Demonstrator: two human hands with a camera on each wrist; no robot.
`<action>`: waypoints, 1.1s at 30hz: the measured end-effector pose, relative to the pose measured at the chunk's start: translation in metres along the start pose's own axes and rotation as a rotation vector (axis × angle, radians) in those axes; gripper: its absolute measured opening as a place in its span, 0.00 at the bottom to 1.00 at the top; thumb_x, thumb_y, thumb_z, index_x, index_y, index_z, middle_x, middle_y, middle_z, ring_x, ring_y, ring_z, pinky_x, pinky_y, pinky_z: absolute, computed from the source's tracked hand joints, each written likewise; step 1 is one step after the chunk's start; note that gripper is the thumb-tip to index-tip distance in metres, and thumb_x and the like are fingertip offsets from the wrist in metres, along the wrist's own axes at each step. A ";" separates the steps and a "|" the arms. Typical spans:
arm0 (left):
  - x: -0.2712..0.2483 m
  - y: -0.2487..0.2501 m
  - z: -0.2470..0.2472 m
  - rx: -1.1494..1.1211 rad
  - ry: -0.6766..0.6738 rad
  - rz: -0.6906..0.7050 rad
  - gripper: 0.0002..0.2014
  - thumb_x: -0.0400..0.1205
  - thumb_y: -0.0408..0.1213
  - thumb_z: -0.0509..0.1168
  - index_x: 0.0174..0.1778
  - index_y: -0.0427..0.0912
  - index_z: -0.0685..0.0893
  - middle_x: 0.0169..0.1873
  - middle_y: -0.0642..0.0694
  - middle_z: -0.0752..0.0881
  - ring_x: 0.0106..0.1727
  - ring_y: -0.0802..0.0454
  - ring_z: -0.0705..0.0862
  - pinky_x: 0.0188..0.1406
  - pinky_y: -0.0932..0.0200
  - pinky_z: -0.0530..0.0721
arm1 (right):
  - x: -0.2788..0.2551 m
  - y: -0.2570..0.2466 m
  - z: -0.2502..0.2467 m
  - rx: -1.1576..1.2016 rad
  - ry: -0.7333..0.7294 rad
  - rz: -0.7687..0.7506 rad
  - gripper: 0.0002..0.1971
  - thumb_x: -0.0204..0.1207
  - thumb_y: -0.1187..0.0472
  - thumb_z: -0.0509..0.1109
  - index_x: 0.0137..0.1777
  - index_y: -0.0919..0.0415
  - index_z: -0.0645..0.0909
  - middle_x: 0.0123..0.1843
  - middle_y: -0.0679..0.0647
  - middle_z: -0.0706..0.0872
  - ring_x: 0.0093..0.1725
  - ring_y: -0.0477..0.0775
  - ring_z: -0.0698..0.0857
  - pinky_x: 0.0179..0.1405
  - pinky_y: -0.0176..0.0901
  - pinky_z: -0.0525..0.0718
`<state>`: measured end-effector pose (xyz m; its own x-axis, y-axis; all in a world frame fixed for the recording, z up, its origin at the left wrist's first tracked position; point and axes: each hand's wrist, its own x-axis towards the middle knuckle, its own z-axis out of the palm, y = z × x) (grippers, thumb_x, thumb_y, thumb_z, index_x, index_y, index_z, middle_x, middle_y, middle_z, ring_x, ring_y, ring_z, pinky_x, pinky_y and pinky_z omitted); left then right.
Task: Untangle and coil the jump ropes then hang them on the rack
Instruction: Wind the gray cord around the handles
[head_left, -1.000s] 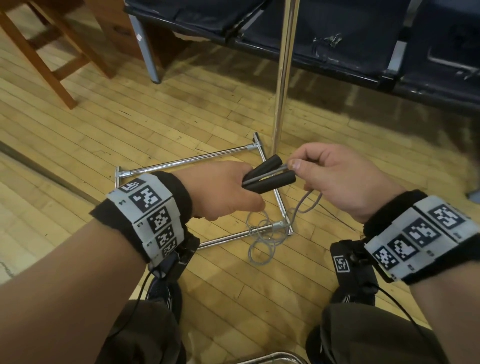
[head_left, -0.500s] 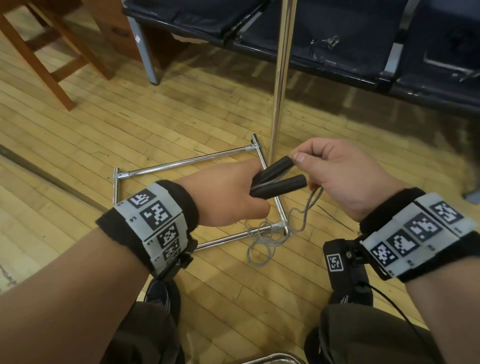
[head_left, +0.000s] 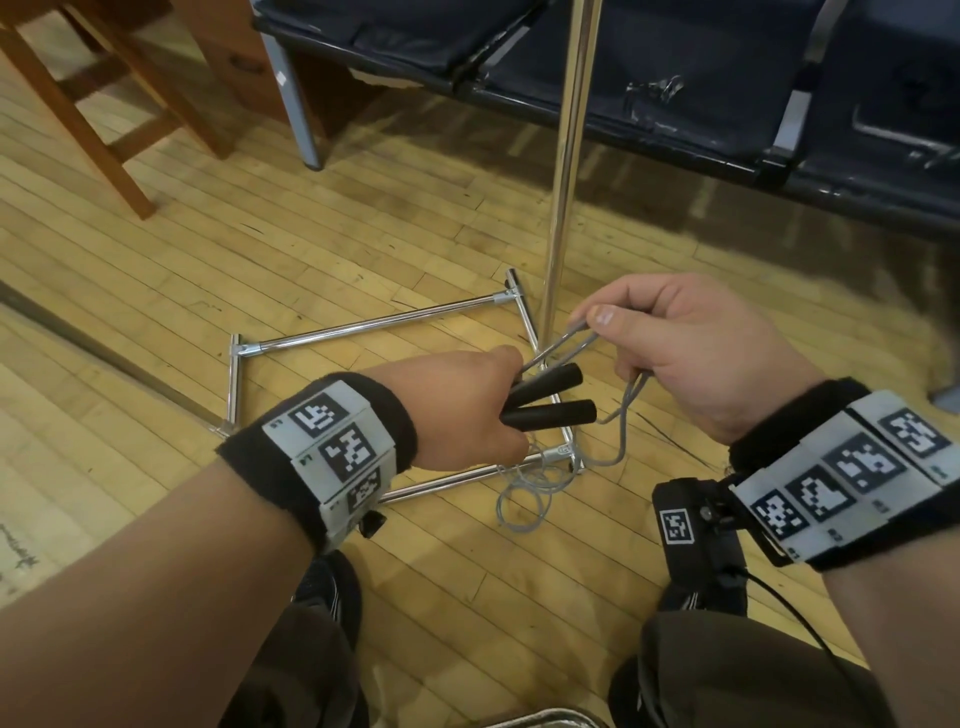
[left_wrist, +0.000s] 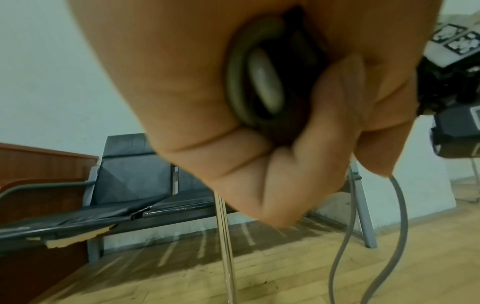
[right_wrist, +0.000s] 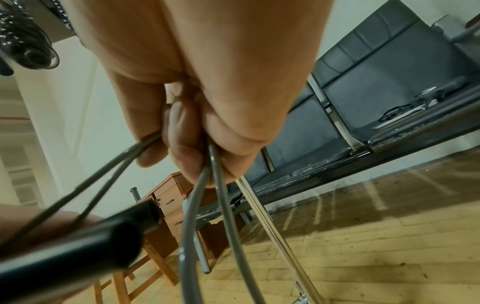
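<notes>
My left hand (head_left: 470, 410) grips the two black handles (head_left: 550, 402) of a jump rope, their ends pointing right. The grey rope (head_left: 566, 345) runs from the handles up to my right hand (head_left: 675, 353), which pinches both strands between thumb and fingers. From that hand the strands (right_wrist: 207, 205) drop to a loose tangle (head_left: 530, 493) on the floor by the rack's base corner. In the left wrist view my curled fingers (left_wrist: 272, 164) wrap a handle end (left_wrist: 265, 82). The chrome rack's upright pole (head_left: 569, 171) rises just behind my hands.
The rack's chrome base frame (head_left: 363, 332) lies on the wooden floor (head_left: 156, 291) under my hands. A row of dark padded seats (head_left: 675, 78) stands behind the pole. A wooden chair (head_left: 104, 104) is at the far left. My knees are at the bottom edge.
My right hand slid off the handle ends and up along the rope, now pinching the strands a short way from the handles. My left hand moved slightly down and left with the handles.
</notes>
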<state>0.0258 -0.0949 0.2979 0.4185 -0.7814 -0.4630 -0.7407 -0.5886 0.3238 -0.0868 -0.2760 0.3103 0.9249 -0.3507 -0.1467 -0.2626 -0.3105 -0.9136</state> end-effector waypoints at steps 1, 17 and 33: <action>0.000 -0.001 -0.001 -0.025 0.001 0.008 0.17 0.83 0.56 0.71 0.56 0.55 0.71 0.42 0.54 0.83 0.39 0.56 0.82 0.31 0.60 0.74 | 0.000 0.000 -0.001 0.001 0.000 -0.009 0.10 0.87 0.61 0.68 0.49 0.53 0.92 0.33 0.56 0.81 0.33 0.53 0.77 0.33 0.36 0.82; 0.006 -0.001 -0.005 -0.245 0.224 -0.060 0.06 0.89 0.45 0.63 0.47 0.55 0.75 0.36 0.52 0.82 0.30 0.57 0.80 0.25 0.60 0.72 | -0.002 -0.001 0.005 -0.634 -0.195 0.023 0.07 0.86 0.47 0.66 0.50 0.45 0.84 0.28 0.42 0.81 0.27 0.39 0.78 0.23 0.33 0.69; -0.011 0.019 -0.006 -0.287 0.091 0.247 0.10 0.88 0.50 0.67 0.43 0.67 0.74 0.35 0.58 0.84 0.33 0.62 0.82 0.29 0.66 0.76 | -0.009 -0.009 -0.016 0.134 -0.140 0.026 0.19 0.76 0.43 0.68 0.41 0.62 0.83 0.33 0.57 0.82 0.29 0.51 0.79 0.24 0.37 0.80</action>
<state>0.0102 -0.0987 0.3142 0.3005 -0.9143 -0.2717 -0.6530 -0.4049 0.6401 -0.0974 -0.2843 0.3258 0.9498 -0.2284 -0.2140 -0.2570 -0.1789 -0.9497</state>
